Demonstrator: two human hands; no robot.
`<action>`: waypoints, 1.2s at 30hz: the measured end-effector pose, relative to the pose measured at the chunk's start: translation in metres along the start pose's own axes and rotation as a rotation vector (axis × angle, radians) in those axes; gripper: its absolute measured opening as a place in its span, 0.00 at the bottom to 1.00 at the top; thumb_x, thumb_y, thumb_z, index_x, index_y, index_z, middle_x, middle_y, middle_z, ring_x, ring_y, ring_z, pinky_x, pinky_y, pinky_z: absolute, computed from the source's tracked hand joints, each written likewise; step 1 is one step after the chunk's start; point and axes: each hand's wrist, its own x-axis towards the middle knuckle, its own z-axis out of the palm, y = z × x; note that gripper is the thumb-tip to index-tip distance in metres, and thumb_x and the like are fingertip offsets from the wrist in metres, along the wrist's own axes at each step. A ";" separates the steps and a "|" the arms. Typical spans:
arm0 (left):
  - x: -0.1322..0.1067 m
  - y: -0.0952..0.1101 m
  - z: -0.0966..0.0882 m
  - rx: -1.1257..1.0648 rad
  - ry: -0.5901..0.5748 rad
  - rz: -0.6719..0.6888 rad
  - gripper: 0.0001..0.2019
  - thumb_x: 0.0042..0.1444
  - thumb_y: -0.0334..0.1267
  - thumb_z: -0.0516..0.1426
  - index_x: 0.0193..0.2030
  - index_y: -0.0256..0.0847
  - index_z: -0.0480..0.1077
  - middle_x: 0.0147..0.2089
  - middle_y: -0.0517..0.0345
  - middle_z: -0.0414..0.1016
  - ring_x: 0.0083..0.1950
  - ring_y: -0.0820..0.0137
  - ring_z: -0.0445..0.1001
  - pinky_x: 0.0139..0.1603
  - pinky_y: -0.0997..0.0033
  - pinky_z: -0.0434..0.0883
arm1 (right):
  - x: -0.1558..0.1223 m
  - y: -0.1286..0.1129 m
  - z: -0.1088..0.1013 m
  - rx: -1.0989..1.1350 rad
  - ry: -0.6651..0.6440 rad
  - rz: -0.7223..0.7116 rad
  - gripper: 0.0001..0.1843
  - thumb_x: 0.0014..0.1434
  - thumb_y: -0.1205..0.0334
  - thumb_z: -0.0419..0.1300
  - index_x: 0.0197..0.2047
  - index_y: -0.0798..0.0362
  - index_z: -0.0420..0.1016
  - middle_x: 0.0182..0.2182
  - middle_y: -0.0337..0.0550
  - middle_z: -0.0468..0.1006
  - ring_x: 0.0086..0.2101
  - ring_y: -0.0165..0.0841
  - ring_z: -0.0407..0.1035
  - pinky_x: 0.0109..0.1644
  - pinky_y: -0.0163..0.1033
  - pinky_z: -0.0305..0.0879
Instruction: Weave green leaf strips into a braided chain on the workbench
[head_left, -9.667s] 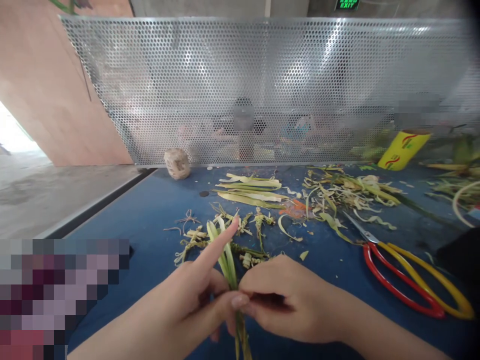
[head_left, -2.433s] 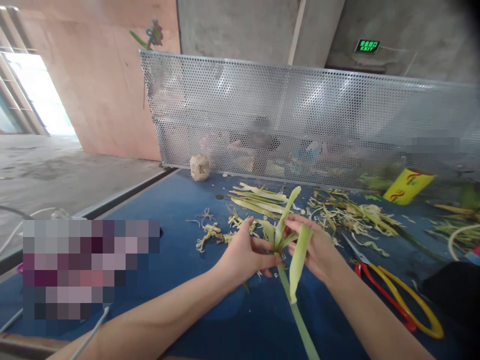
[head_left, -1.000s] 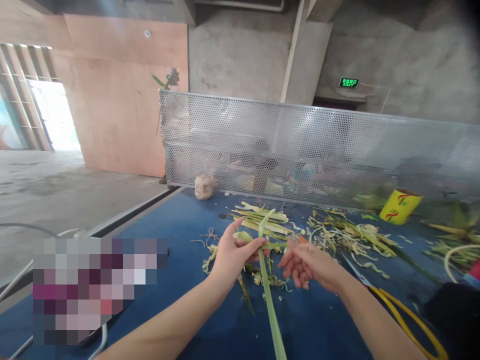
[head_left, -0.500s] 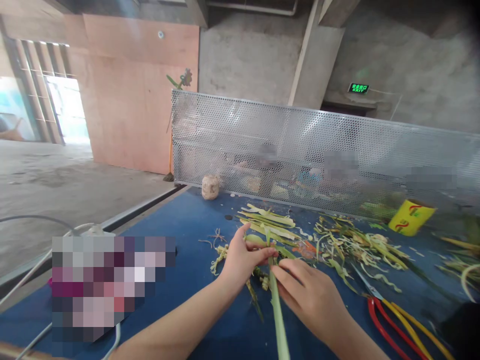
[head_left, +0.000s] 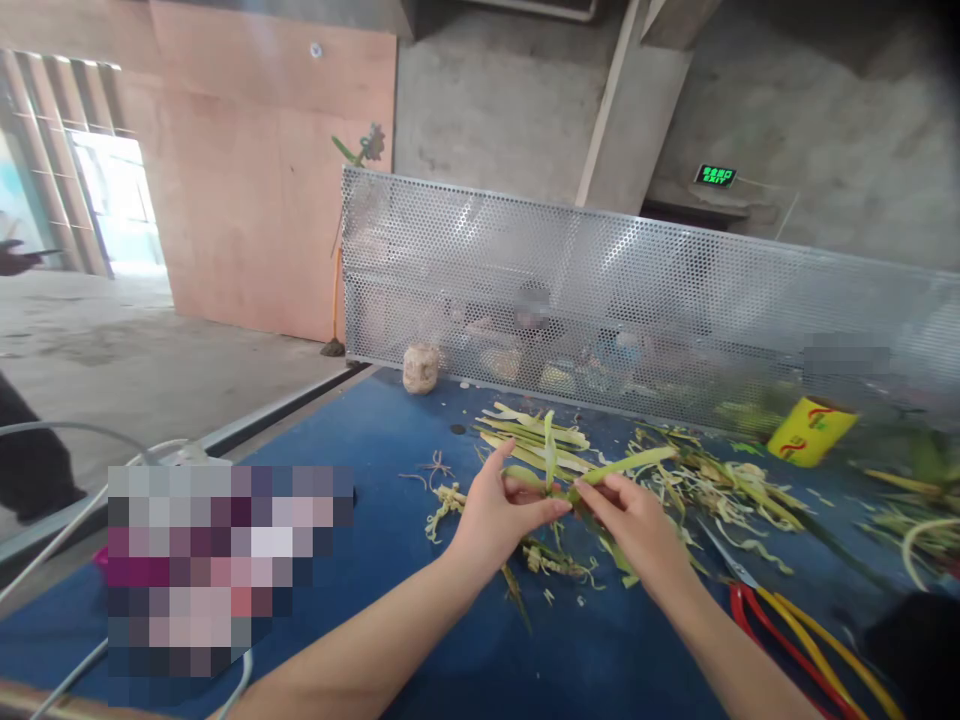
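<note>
Pale green leaf strips cross between my two hands above the blue table. My left hand (head_left: 504, 505) pinches them where they meet, its thumb on the near side. One folded leaf strip (head_left: 550, 448) sticks up beside its fingers. My right hand (head_left: 641, 525) is closed on another long leaf strip (head_left: 634, 462), which points away to the right. The exact crossing is partly hidden by my fingers. Below the hands lie curled leaf scraps (head_left: 559, 560), and just beyond is a pile of flat leaf strips (head_left: 532, 432).
Scissors (head_left: 739, 570) with red and yellow handles near them lie at the right. Behind are shredded leaves (head_left: 720, 480), a yellow roll (head_left: 812, 432) and a beige roll (head_left: 421, 369). A perforated metal screen (head_left: 480, 270) edges the blue table (head_left: 360, 430). Cables and a blurred-out item occupy the left.
The long strip that hung toward me now points to the right, swung over by my right hand. A folded strip stands higher by my left hand. A person's leg and hand appear at far left.
</note>
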 end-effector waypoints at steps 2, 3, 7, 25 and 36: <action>0.000 -0.001 -0.001 0.017 -0.008 0.029 0.49 0.32 0.25 0.67 0.61 0.31 0.46 0.25 0.61 0.76 0.27 0.72 0.75 0.35 0.70 0.73 | 0.000 -0.002 0.000 -0.040 0.001 -0.008 0.16 0.51 0.47 0.56 0.26 0.53 0.69 0.21 0.40 0.73 0.26 0.35 0.67 0.31 0.37 0.60; 0.001 0.000 -0.001 0.028 -0.008 0.045 0.48 0.33 0.25 0.66 0.61 0.31 0.46 0.25 0.62 0.75 0.25 0.73 0.74 0.34 0.71 0.72 | 0.000 -0.004 -0.001 -0.055 -0.008 -0.019 0.16 0.52 0.47 0.56 0.27 0.53 0.69 0.22 0.41 0.74 0.27 0.36 0.68 0.31 0.37 0.60; 0.002 0.003 -0.002 0.048 0.032 0.117 0.44 0.37 0.24 0.63 0.61 0.29 0.46 0.23 0.63 0.74 0.21 0.75 0.71 0.28 0.74 0.70 | 0.005 -0.010 -0.007 -0.081 -0.182 -0.118 0.10 0.50 0.54 0.59 0.31 0.51 0.69 0.28 0.41 0.77 0.32 0.37 0.70 0.36 0.39 0.63; 0.005 -0.001 -0.006 0.196 0.061 0.082 0.43 0.38 0.21 0.60 0.61 0.27 0.44 0.28 0.59 0.74 0.18 0.80 0.64 0.20 0.78 0.67 | -0.029 -0.027 -0.010 -1.057 -0.287 -0.182 0.05 0.50 0.70 0.54 0.27 0.50 0.65 0.17 0.42 0.70 0.16 0.32 0.63 0.19 0.34 0.45; 0.000 -0.006 -0.007 0.231 -0.113 0.051 0.47 0.36 0.24 0.61 0.63 0.32 0.42 0.31 0.58 0.75 0.25 0.75 0.69 0.23 0.77 0.66 | 0.033 -0.063 -0.036 -1.036 -0.419 -0.415 0.15 0.57 0.64 0.50 0.20 0.50 0.67 0.15 0.38 0.70 0.23 0.32 0.60 0.39 0.42 0.51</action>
